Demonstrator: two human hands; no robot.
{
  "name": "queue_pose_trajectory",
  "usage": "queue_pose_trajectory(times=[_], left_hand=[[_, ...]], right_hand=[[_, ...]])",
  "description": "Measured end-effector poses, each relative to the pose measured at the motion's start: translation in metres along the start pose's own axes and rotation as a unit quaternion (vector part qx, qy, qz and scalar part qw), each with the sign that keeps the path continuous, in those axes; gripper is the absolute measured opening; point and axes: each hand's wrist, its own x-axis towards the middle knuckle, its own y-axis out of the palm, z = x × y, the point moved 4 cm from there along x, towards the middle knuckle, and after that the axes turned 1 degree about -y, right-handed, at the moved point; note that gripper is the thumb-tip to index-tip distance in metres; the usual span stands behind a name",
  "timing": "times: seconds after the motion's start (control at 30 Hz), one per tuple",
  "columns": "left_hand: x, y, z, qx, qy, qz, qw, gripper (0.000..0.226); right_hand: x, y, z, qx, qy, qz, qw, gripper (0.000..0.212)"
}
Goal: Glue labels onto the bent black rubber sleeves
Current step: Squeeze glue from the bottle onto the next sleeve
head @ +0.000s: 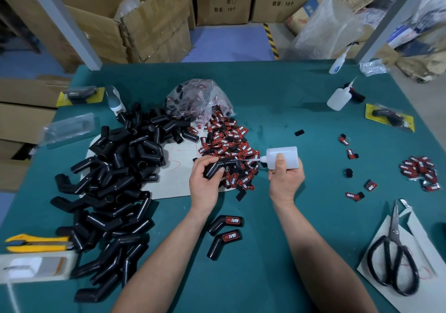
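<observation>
My left hand (205,180) grips a bent black rubber sleeve (223,165) above the middle of the green table. My right hand (286,180) holds a white glue bottle (282,157) lying sideways, its thin nozzle touching the sleeve's upper end. A heap of red and black labels (229,148) lies just behind the hands. A large pile of bare black sleeves (115,180) covers the left side. Two sleeves with labels on them (225,233) lie near the front, between my forearms.
Black scissors (393,257) rest on paper at the right front. Loose labels (357,187) and a small label pile (420,170) lie on the right. Two more glue bottles (340,95) stand at the back right. A yellow utility knife (36,242) lies at the left edge.
</observation>
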Motion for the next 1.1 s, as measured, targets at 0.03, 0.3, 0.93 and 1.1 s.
queue_pose_trajectory(times=[0.03,0.3,0.93,1.1], left_hand=[[0.0001,-0.0001,0.0002,0.002,0.001,-0.001,1.000,0.046],[0.0004,-0.0012,0.0013,0.001,0.013,-0.008,1.000,0.055],[0.0002,-0.0001,0.0026,-0.001,0.008,-0.001,1.000,0.043],[0.0003,0.0003,0.0015,0.001,0.008,-0.004,1.000,0.043]], right_hand=[[-0.0002,0.0000,-0.0004,-0.001,-0.001,0.001,1.000,0.013],[0.0026,-0.0015,-0.0019,0.008,-0.003,-0.001,1.000,0.015],[0.0040,-0.0019,-0.0035,0.012,-0.006,-0.001,1.000,0.019],[0.0038,-0.0011,-0.0031,0.017,-0.001,0.003,1.000,0.023]])
